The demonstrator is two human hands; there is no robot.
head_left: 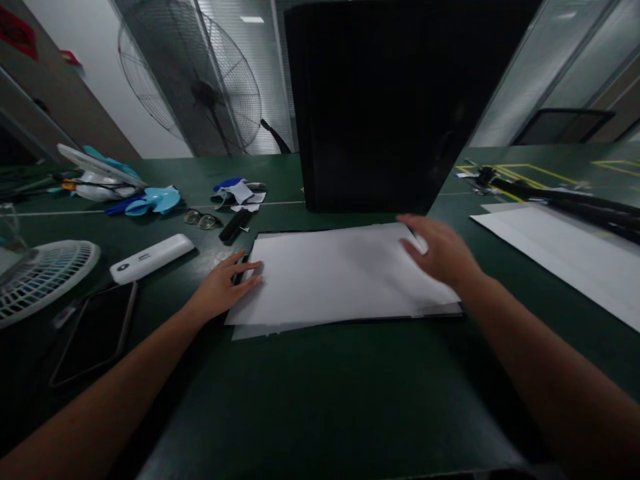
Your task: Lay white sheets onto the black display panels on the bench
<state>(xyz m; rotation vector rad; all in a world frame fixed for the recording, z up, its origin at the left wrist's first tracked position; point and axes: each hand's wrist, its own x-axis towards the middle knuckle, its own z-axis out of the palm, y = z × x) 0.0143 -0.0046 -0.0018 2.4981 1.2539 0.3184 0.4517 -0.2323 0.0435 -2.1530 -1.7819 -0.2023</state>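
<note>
A white sheet (340, 277) lies on a flat dark panel on the green table (310, 400) in front of me. My left hand (225, 283) rests at the sheet's left edge, fingers stretched out and touching it. My right hand (443, 253) lies flat and open on the sheet's right part, slightly blurred by motion. Neither hand holds anything. Behind the sheet a large black panel (385, 107) stands upright.
To the left lie a dark phone (95, 330), a white oblong device (150, 258), a small white fan (43, 277), glasses (203, 219) and blue and white scraps (237, 192). Another white sheet (565, 250) lies at the right. A pedestal fan (193, 83) stands behind.
</note>
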